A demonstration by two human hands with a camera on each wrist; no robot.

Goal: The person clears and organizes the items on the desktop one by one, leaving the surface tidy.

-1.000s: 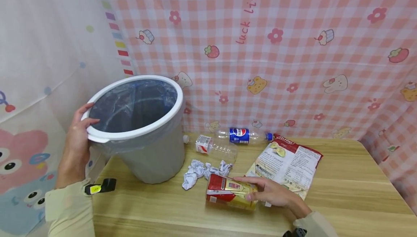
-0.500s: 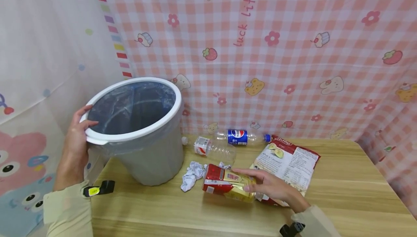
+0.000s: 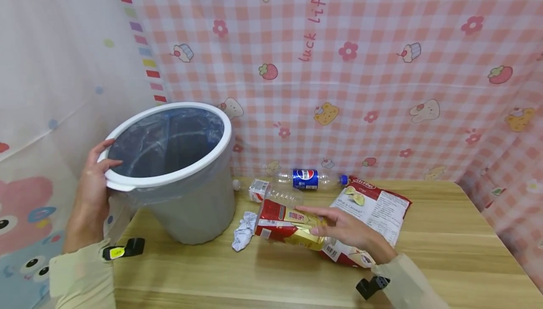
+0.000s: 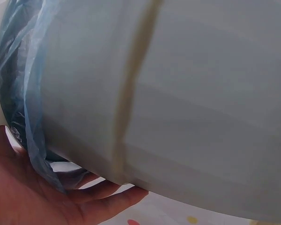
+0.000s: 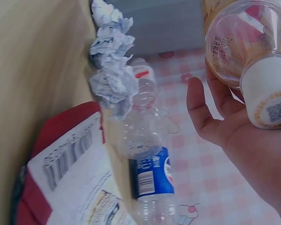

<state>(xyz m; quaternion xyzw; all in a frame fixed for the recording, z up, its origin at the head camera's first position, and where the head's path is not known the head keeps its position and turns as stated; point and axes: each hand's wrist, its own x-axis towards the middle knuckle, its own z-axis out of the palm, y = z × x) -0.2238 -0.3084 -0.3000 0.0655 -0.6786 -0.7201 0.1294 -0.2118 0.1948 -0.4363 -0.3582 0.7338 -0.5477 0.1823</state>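
Observation:
At the left, my left hand [image 3: 91, 184] grips the white rim of a grey trash bin [image 3: 199, 210], thumb over the edge. In the left wrist view its fingers [image 4: 114, 201] lie under the bin's outer wall, near the blue liner [image 4: 33, 93]. My right hand [image 3: 349, 229] holds a plastic bottle [image 3: 288, 226] with a red and gold label, on its side and raised off the table. A white cap [image 5: 269, 93] closes its near end. Crumpled paper [image 3: 244, 233] lies behind the bottle, partly hidden in the head view; the right wrist view shows several wads.
A clear bottle with a white and red label [image 3: 259, 191] and a blue-labelled bottle [image 3: 305, 179] lie at the back of the wooden table [image 3: 445, 247]. A red and white chip bag [image 3: 373, 210] lies flat beside my right forearm. Patterned cloth [image 3: 382, 26] hangs behind.
My right hand has lifted the red and gold bottle and carried it slightly left, covering more paper and uncovering the chip bag's near end. My left hand stays on the bin rim.

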